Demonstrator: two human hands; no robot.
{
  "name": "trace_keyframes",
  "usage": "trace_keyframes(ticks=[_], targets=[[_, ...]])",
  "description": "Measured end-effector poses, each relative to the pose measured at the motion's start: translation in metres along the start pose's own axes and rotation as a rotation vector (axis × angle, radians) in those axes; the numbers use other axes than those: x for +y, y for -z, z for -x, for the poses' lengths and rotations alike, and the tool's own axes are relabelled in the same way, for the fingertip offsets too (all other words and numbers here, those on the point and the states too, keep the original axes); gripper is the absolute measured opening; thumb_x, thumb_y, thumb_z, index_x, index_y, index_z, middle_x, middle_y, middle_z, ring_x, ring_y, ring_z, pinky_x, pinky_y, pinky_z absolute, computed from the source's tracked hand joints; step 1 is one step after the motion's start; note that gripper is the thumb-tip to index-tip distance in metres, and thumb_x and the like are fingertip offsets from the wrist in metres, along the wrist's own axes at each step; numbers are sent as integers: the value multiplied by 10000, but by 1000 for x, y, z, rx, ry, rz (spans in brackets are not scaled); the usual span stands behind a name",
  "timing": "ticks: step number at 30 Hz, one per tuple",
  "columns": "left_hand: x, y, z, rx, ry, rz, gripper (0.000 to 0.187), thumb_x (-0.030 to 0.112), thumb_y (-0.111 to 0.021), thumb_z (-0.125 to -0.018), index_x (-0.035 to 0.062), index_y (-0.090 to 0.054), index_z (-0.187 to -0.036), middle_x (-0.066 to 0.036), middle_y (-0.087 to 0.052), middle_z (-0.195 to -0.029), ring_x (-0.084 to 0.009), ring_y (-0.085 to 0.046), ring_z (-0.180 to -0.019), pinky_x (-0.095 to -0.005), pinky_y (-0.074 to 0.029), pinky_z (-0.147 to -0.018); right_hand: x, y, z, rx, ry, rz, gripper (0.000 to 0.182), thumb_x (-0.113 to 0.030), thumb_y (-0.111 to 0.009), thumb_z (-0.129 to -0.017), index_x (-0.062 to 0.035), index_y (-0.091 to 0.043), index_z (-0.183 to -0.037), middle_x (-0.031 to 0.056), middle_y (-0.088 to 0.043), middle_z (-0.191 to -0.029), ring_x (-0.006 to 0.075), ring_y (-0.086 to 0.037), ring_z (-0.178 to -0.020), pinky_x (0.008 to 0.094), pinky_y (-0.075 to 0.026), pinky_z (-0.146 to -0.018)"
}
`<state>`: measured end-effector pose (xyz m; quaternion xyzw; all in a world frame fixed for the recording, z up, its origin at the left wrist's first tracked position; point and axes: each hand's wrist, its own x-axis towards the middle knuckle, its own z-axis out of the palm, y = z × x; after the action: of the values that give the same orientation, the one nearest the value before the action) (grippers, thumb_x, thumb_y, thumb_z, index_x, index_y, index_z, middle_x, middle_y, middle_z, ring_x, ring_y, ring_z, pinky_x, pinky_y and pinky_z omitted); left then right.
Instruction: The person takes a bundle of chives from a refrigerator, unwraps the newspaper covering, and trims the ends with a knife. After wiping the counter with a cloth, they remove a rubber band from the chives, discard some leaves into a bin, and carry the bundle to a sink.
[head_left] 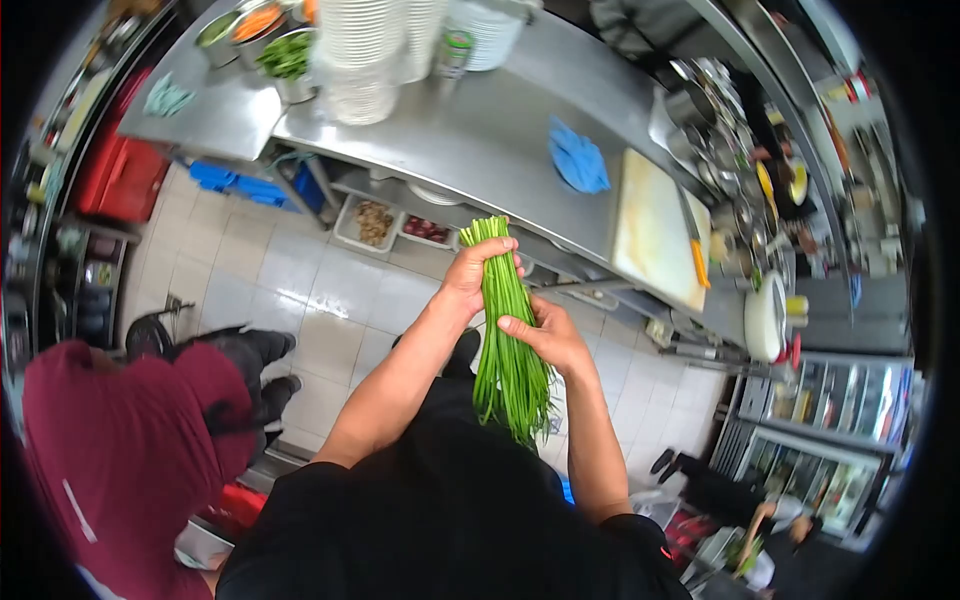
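Observation:
A thick bunch of garlic chives (508,345) hangs in front of my body, cut ends up and thin leafy tips down. My left hand (478,268) is wrapped round it just below the cut ends. Lower down, my right hand (552,336) grips the same bunch from the right side, thumb across the front. The fingers behind the stalks are partly hidden. Beyond my hands is the steel counter (430,140). On its right part lies a white cutting board (645,225) with an orange-handled knife (695,245) on it.
A blue cloth (578,155) lies left of the board. Stacked white containers (362,55) and pots of cut vegetables (290,55) stand at the back left. Below are bins of onions (427,230). A person in maroon (140,430) is close on my left; another (740,495) is farther right.

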<state>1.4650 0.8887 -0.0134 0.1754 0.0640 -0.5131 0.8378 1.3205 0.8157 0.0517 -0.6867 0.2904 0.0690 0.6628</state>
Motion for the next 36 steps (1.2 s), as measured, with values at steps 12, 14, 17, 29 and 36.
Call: trace_keyframes(ticks=[12, 14, 17, 29, 36], targets=[[-234, -85, 11, -40, 255, -326, 439, 93, -659, -793, 84, -472, -1190, -57, -591, -840, -171, -589, -695, -346, -521, -631, 63, 94, 174, 959, 352, 89, 124, -90, -727, -787, -1, -646, -818, 0, -584, -680, 54, -488, -595, 219, -404, -551], [-283, -94, 18, -39, 272, -264, 256, 116, -679, -774, 54, -566, -994, -76, -597, -744, -219, -605, -647, -364, -523, -613, 90, 129, 222, 948, 320, -320, 95, -89, -697, -836, -9, -646, -840, -15, -592, -693, 48, -486, -605, 213, -398, -561], [-357, -107, 22, -100, 353, -286, 396, 113, -670, -780, 105, -514, -1145, -55, -595, -778, -212, -605, -660, -371, -527, -626, 152, 191, 301, 1053, 366, -582, 122, -106, -682, -856, 2, -632, -882, 5, -590, -713, 73, -497, -618, 217, -407, -597], [-570, -140, 44, -114, 607, -511, 222, 102, -667, -805, 44, -535, -975, -81, -569, -738, -210, -577, -666, -371, -518, -671, 287, 242, 487, 1336, 457, -744, 122, -119, -621, -902, 1, -611, -883, 35, -602, -779, 92, -514, -678, 229, -426, -653], [-653, -138, 30, 20, 601, -654, 147, 53, -657, -794, 4, -546, -875, -103, -555, -708, -219, -570, -617, -367, -518, -603, 332, 254, 517, 1139, 244, -561, 124, -105, -568, -917, -23, -567, -823, -5, -546, -712, 80, -474, -653, 233, -407, -616]])
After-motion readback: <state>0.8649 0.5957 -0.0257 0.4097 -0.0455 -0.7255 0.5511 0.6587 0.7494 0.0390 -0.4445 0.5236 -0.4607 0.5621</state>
